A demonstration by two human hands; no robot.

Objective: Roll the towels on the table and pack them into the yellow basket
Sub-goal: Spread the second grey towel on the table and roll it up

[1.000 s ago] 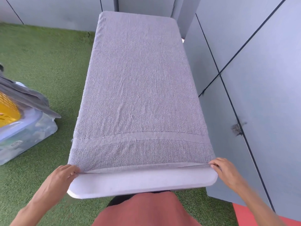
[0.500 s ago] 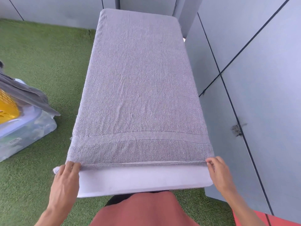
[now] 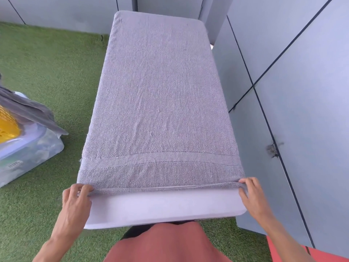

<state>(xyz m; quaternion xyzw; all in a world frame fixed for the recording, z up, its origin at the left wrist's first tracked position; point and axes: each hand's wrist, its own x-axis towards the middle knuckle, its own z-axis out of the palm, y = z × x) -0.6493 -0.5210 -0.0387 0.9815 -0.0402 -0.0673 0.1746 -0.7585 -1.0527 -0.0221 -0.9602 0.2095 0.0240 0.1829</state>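
Pinching the near hem of the grey terry towel (image 3: 158, 103), left hand (image 3: 75, 203) and right hand (image 3: 253, 197) curl fingers round its corners; it lies spread over the white table (image 3: 166, 207). Yellow basket (image 3: 8, 125) sits far left.

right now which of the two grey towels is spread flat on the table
The light grey towel, gripped at its near corners by the left hand and right hand. The darker grey towel is draped over the yellow basket instead.

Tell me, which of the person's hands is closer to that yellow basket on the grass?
Left. The left hand pinches the towel's near corner on the side facing the yellow basket; the right hand pinches the opposite corner, beside the wall.
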